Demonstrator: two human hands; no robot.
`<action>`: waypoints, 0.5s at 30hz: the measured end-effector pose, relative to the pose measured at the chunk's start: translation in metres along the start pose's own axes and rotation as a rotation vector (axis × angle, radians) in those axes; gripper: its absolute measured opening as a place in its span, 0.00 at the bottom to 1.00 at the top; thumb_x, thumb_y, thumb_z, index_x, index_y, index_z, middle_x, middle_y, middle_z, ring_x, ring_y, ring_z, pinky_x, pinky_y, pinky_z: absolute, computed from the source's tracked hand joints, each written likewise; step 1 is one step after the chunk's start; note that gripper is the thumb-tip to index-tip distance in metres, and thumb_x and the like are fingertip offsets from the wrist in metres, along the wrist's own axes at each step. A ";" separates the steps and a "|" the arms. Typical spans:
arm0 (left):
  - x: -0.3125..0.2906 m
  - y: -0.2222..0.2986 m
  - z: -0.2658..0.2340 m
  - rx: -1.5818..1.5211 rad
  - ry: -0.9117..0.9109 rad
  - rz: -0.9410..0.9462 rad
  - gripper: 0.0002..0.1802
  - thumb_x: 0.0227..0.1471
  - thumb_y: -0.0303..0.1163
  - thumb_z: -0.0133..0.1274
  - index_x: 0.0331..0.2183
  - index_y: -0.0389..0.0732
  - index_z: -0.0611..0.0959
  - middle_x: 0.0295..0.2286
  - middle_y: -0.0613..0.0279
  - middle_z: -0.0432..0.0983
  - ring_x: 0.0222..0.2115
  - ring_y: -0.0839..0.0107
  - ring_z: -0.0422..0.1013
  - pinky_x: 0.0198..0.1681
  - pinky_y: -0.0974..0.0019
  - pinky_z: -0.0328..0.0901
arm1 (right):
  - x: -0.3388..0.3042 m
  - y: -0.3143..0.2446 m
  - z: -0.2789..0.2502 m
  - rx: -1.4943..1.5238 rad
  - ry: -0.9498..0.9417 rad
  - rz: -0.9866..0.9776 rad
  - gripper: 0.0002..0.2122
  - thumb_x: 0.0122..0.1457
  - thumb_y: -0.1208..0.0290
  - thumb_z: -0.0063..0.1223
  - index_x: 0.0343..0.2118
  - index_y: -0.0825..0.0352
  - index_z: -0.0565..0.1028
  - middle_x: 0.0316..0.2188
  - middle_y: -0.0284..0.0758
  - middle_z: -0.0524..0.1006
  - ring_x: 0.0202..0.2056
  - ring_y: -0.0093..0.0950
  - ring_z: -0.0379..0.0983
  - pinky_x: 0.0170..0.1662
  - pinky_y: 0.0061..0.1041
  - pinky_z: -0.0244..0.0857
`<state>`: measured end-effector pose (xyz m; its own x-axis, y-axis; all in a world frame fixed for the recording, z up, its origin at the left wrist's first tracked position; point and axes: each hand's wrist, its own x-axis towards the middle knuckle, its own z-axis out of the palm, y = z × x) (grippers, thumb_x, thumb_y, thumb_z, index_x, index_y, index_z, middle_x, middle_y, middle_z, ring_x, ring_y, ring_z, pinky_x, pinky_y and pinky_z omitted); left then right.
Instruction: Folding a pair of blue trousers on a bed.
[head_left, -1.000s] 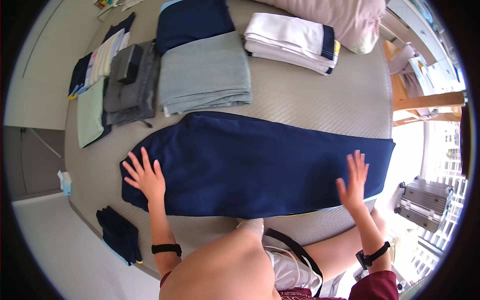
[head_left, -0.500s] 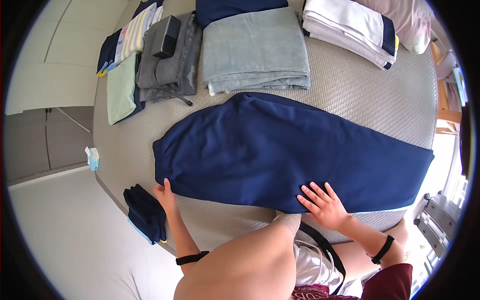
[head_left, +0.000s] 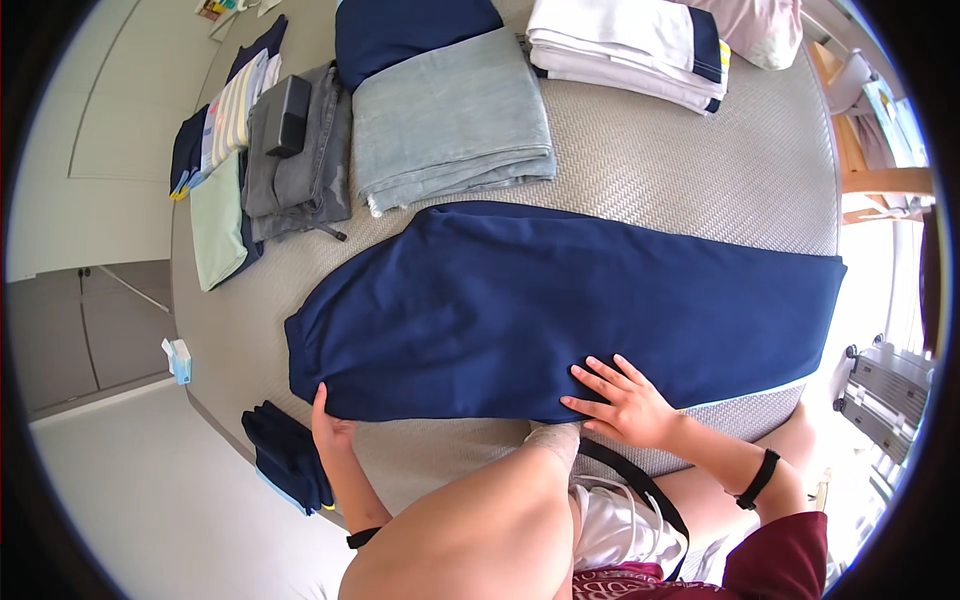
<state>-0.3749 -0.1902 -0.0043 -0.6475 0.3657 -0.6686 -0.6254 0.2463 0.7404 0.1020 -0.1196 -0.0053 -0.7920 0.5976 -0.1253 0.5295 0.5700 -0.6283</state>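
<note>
Navy trousers (head_left: 560, 310), folded lengthwise, lie across the bed with the gathered waistband at the left and the leg ends at the right. My left hand (head_left: 332, 425) is at the near corner by the waistband, closed on the edge; one digit lies over the cloth, and the others are partly hidden. My right hand (head_left: 625, 402) rests flat on the near edge around mid-length, fingers spread. A bent knee is just below that edge. Beside my left wrist is a small dark folded garment (head_left: 285, 455) with a light blue edge.
Beyond the trousers lie folded light grey jeans (head_left: 455, 120), dark grey jeans (head_left: 310, 170) with a black box-shaped device (head_left: 290, 115) on them, a pale green garment (head_left: 218, 225) and white folded clothes (head_left: 625, 50). A tissue pack (head_left: 178, 360) is by the bed's left edge.
The view has shifted, so the piles sit further left. My left hand has turned at the waistband corner, while my right hand stays spread on the near edge.
</note>
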 end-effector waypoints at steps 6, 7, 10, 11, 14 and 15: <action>-0.013 -0.007 0.006 -0.249 -0.381 0.082 0.25 0.53 0.39 0.48 0.49 0.34 0.69 0.48 0.54 0.68 0.49 0.57 0.65 0.53 0.52 0.59 | 0.000 0.006 -0.005 0.136 0.065 0.004 0.18 0.53 0.64 0.52 0.48 0.60 0.71 0.57 0.40 0.60 0.60 0.37 0.53 0.61 0.41 0.46; -0.011 -0.009 0.002 -0.286 -0.429 0.114 0.25 0.54 0.40 0.45 0.50 0.34 0.68 0.49 0.54 0.67 0.50 0.57 0.63 0.55 0.52 0.58 | 0.000 0.006 -0.006 0.163 0.086 0.015 0.18 0.53 0.64 0.52 0.48 0.60 0.71 0.57 0.40 0.60 0.60 0.37 0.53 0.61 0.41 0.46; -0.006 -0.010 -0.004 -0.301 -0.445 0.013 0.26 0.57 0.40 0.42 0.52 0.34 0.66 0.51 0.53 0.64 0.52 0.57 0.61 0.56 0.52 0.55 | 0.007 0.001 -0.013 0.121 0.111 0.032 0.19 0.54 0.65 0.51 0.49 0.61 0.70 0.57 0.40 0.60 0.60 0.36 0.52 0.61 0.42 0.46; 0.000 -0.013 -0.011 -0.301 -0.444 0.014 0.26 0.57 0.40 0.42 0.52 0.34 0.66 0.51 0.53 0.64 0.52 0.57 0.61 0.56 0.52 0.55 | 0.013 -0.003 -0.015 0.054 0.114 0.037 0.19 0.54 0.65 0.50 0.50 0.63 0.69 0.57 0.40 0.60 0.61 0.36 0.51 0.61 0.42 0.45; 0.017 -0.019 -0.022 -0.272 -0.453 0.010 0.27 0.59 0.42 0.40 0.53 0.34 0.65 0.53 0.53 0.61 0.54 0.57 0.59 0.58 0.53 0.53 | 0.040 -0.018 -0.013 -0.023 0.109 -0.065 0.22 0.55 0.65 0.49 0.53 0.65 0.66 0.59 0.40 0.58 0.61 0.34 0.50 0.61 0.41 0.43; 0.016 -0.022 -0.018 -0.284 -0.476 0.004 0.27 0.59 0.43 0.40 0.53 0.34 0.64 0.54 0.53 0.60 0.54 0.57 0.58 0.58 0.53 0.52 | 0.051 -0.022 -0.007 -0.023 0.099 -0.097 0.24 0.56 0.63 0.48 0.54 0.67 0.63 0.60 0.39 0.56 0.62 0.33 0.49 0.62 0.40 0.41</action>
<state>-0.3794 -0.2061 -0.0319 -0.4235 0.7475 -0.5118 -0.7588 0.0159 0.6511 0.0523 -0.0977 0.0078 -0.8067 0.5908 0.0121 0.4593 0.6399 -0.6161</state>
